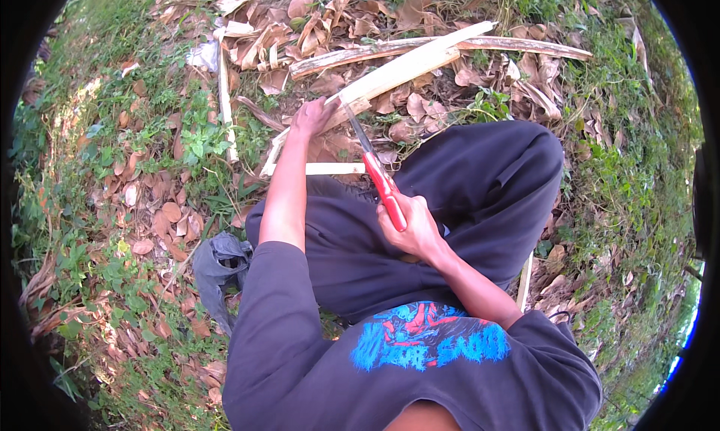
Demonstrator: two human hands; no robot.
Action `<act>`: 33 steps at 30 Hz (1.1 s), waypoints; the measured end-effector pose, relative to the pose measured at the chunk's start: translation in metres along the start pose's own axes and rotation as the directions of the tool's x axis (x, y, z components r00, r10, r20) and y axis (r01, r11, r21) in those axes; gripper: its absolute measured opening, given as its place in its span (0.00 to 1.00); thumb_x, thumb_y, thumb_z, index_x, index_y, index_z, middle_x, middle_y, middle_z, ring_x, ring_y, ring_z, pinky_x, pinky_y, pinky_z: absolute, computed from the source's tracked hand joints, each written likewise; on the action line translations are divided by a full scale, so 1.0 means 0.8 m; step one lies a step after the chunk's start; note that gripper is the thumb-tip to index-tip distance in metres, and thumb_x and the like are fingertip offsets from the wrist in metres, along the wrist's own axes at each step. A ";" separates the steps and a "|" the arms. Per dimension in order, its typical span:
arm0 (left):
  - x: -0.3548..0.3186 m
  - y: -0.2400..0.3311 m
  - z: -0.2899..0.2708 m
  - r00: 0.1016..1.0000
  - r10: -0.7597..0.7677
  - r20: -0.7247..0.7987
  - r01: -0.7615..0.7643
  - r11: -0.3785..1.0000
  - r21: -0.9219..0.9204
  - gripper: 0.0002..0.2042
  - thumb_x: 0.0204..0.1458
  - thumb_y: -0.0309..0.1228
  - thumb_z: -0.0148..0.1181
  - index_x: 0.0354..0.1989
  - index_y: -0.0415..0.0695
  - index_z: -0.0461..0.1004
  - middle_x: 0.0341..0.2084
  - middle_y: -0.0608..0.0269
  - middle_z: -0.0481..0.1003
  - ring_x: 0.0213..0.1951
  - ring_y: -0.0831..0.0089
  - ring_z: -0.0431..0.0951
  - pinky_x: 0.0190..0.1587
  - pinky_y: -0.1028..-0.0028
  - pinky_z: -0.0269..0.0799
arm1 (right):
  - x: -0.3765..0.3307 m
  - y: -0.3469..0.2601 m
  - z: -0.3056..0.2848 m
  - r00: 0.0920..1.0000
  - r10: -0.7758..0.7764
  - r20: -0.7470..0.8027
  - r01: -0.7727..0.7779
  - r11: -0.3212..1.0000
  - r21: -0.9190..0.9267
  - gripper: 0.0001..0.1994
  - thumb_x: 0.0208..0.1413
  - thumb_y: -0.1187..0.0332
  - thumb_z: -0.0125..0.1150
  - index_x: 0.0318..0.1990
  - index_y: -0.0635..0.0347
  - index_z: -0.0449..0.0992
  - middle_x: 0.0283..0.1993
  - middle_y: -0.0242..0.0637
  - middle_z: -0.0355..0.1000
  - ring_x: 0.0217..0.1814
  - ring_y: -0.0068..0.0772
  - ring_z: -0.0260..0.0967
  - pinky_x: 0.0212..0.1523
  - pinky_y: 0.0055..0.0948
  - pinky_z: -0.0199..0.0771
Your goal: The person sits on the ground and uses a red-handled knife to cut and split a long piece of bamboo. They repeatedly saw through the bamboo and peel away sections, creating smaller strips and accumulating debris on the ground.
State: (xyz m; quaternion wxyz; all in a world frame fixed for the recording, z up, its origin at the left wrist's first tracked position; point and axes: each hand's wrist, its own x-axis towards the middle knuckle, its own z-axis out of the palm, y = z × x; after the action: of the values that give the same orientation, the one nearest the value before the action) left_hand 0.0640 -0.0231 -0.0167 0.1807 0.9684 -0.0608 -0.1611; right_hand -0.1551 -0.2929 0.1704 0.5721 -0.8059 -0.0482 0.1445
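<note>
Head view, pale wood piece: it is lying ahead of you, at twelve o'clock from your right hand [411, 225], with its long axis [405, 69] running from eight to two o'clock.
Left hand: your left hand [311, 118] is being the nearer one, its fingers clamping the wood near the eight o'clock end; their underside is staying out of sight.
Red-handled cutting tool: your right fingers are closing around its handle [389, 197].
Blade: it is pointing [360, 134] to eleven o'clock, crossing the wood's axis nearly square; whether it is biting in, you cannot tell.
Tip and left fingers: the tip is sitting just beside them, at two o'clock.
Weathered branch: it is lying [536, 45] toward one o'clock, the pale wood overlapping it.
</note>
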 end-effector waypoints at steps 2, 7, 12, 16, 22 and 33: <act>0.001 -0.001 -0.001 0.999 0.040 0.009 -0.040 0.999 -0.033 0.35 0.62 0.63 0.42 0.46 0.37 0.75 0.44 0.36 0.78 0.51 0.40 0.76 0.55 0.49 0.69 | -0.005 0.021 -0.001 1.000 -0.009 0.014 0.009 1.000 0.012 0.06 0.52 0.71 0.58 0.32 0.64 0.76 0.25 0.54 0.74 0.28 0.57 0.76 0.33 0.44 0.77; 0.005 -0.002 0.000 1.000 -0.005 0.026 0.006 0.999 -0.054 0.34 0.62 0.62 0.44 0.45 0.38 0.76 0.42 0.34 0.77 0.50 0.39 0.75 0.54 0.49 0.69 | 0.010 0.031 -0.018 0.999 -0.034 -0.021 0.037 0.992 0.123 0.05 0.53 0.73 0.56 0.31 0.65 0.76 0.19 0.45 0.71 0.20 0.43 0.74 0.27 0.34 0.73; 0.011 -0.013 0.003 0.997 -0.015 0.077 0.022 0.996 -0.086 0.33 0.62 0.61 0.44 0.46 0.37 0.76 0.42 0.33 0.77 0.51 0.38 0.75 0.54 0.49 0.69 | 0.008 0.012 -0.012 0.999 0.037 0.005 -0.038 0.990 0.134 0.03 0.50 0.74 0.56 0.30 0.63 0.74 0.24 0.48 0.73 0.27 0.54 0.76 0.32 0.39 0.76; 0.016 -0.010 -0.002 0.998 0.005 0.066 -0.001 0.998 -0.063 0.34 0.63 0.61 0.43 0.46 0.37 0.76 0.40 0.33 0.77 0.49 0.37 0.76 0.52 0.50 0.70 | 0.012 0.006 -0.013 0.999 -0.016 -0.044 0.022 0.988 0.151 0.02 0.50 0.75 0.56 0.30 0.64 0.74 0.24 0.50 0.74 0.28 0.55 0.76 0.31 0.41 0.76; 0.019 -0.022 0.003 0.997 -0.005 0.083 0.013 0.995 -0.100 0.35 0.62 0.64 0.43 0.48 0.38 0.76 0.41 0.32 0.77 0.51 0.38 0.75 0.54 0.50 0.69 | 0.017 0.014 0.000 0.980 -0.183 -0.083 0.185 0.982 0.024 0.02 0.50 0.75 0.56 0.29 0.65 0.72 0.23 0.48 0.71 0.25 0.57 0.73 0.28 0.45 0.74; 0.017 -0.012 0.000 0.997 -0.023 0.071 0.028 0.996 -0.080 0.39 0.61 0.66 0.40 0.46 0.35 0.75 0.43 0.31 0.77 0.51 0.37 0.75 0.55 0.50 0.69 | 0.019 -0.001 -0.030 0.997 -0.055 -0.045 0.059 0.993 0.100 0.04 0.49 0.75 0.56 0.25 0.65 0.70 0.21 0.52 0.70 0.24 0.58 0.72 0.27 0.45 0.73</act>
State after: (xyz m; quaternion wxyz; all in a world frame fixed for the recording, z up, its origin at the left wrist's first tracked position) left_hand 0.0773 -0.0163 -0.0241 0.2154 0.9547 -0.0481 -0.1994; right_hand -0.1332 -0.3108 0.1761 0.6171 -0.7770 -0.0518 0.1133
